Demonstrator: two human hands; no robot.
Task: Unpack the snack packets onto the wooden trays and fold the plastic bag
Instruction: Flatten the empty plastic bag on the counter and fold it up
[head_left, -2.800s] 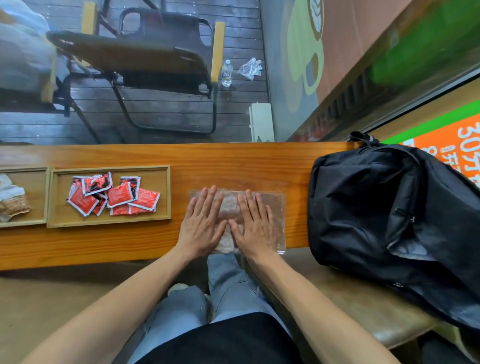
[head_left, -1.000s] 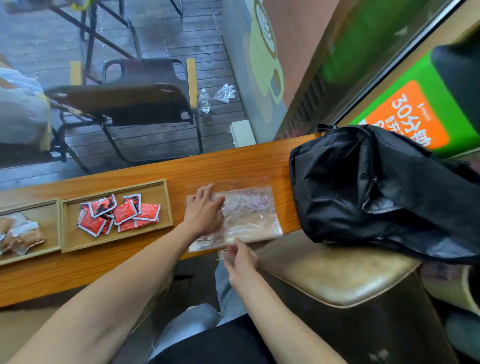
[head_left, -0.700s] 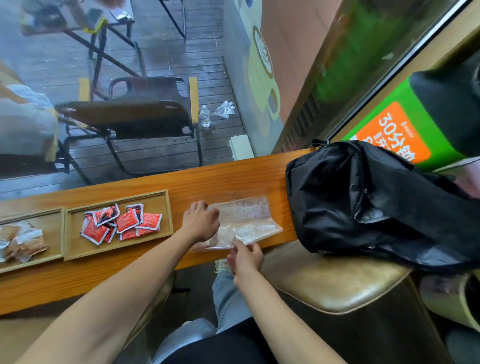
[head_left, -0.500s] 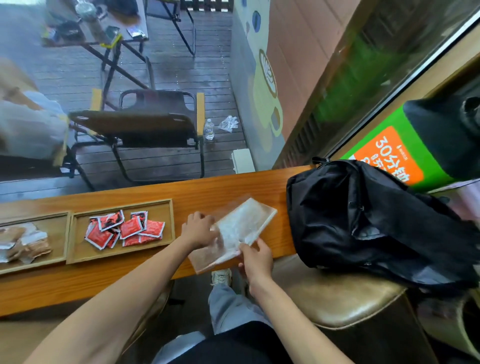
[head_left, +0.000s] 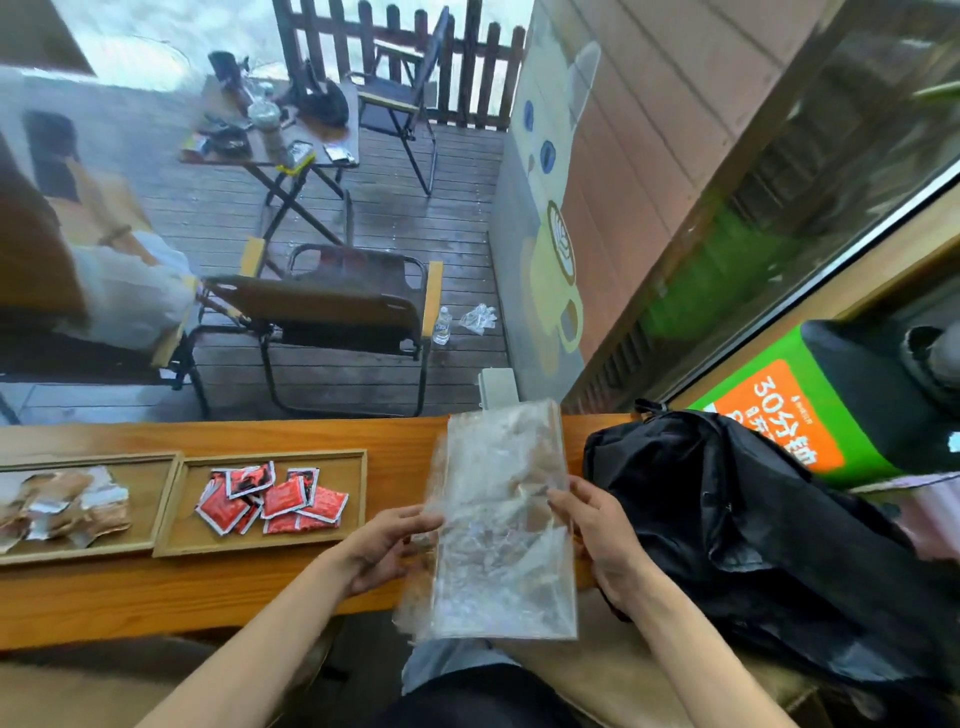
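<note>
- The clear plastic bag was held up off the wooden counter, standing roughly upright in front of the person, its top edge reaching up past the counter's far edge and its bottom edge hanging over the lap.
- The bag looked flattened and crinkled; whether it was already folded over on itself could not be told.
- The left hand gripped the bag's left edge about halfway up, fingers curled round the plastic.
- The right hand held the bag's right edge at about the same height, thumb pinching the front of the plastic and fingers behind it.
- To the left of the bag, a wooden tray lay on the counter with red snack packets heaped loosely in its middle, some overlapping.
- Just beside it on the left, touching or nearly so, a second wooden tray held brown and silvery snack packets, also piled together.
- To the right of the bag, a black backpack slumped across the counter's end and a tan padded stool.
- Beyond the counter, through glass, stood a folding chair on wet decking.
</note>
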